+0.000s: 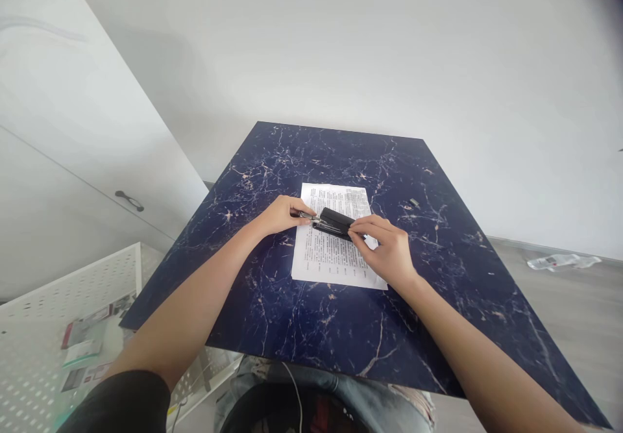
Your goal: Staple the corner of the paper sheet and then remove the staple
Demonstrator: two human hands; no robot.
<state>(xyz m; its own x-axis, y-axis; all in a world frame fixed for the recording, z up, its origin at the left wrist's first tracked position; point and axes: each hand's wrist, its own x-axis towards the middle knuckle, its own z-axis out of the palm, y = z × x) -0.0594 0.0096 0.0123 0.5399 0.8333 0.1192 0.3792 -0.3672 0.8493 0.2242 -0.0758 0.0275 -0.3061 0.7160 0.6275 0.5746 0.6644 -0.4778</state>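
Note:
A black stapler [335, 220] with its metal inner parts showing lies slantwise over a printed sheet of paper [311, 267]. My left hand [283, 215] pinches the stapler's left end, where silver metal and a dark tip show between thumb and fingers. At the opposite end, my right hand [384, 241] grips the black body between thumb and fingertips. Both hands are above the paper, which lies flat on the table. To the right of the paper rests a small greyish piece [413, 203], too small to name surely.
The dark blue marble-patterned table [331, 329] stands near a white wall. A white cabinet with a dark handle [129, 200] is at the left. Below it, a white perforated rack [104, 280] holds several plastic packets. A clear plastic package [564, 262] lies on the floor at right.

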